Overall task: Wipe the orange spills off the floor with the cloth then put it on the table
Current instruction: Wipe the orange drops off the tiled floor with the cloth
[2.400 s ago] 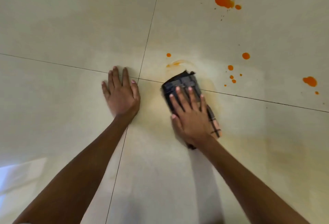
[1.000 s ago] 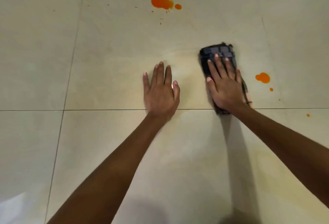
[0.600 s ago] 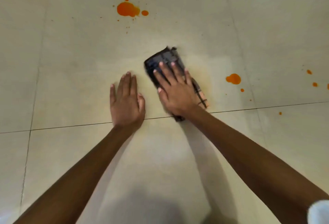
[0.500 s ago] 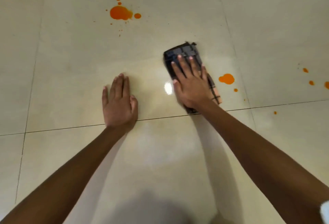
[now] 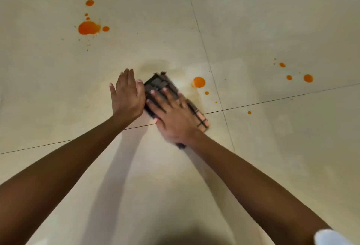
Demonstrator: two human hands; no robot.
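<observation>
Cream glossy tile floor (image 5: 253, 21), dark grout lines (image 5: 201, 36) crossing it. Upper left: big orange spill (image 5: 88, 27) with small drops (image 5: 90, 2) around it, unwiped, well apart from both hands.

Centre-left: left hand (image 5: 126, 95) lies flat on the floor, fingers straight and close together, holding nothing. Its thumb side sits right against the left edge of the cloth (image 5: 158, 83); can't tell if they actually touch.

The cloth is dark plaid, folded into a long strip, on the floor across a grout line, angled upper left to lower right. Its lower-right end shows peach checks.

The right hand (image 5: 173, 116) presses flat on top of it, fingers straight and spread, not curled round the fabric. Motion blur around this hand. Faint yellowish smear (image 5: 195, 96) on the tile beside the strip.

Just right of the cloth: round orange spot (image 5: 199, 82), near it but not touching, with a smaller drop (image 5: 206, 93) below. Further right, past the grout line: lone drop (image 5: 249, 112), then a cluster of drops (image 5: 308, 78), well apart from the cloth.

Bottom right corner: white sleeve (image 5: 327, 238).
</observation>
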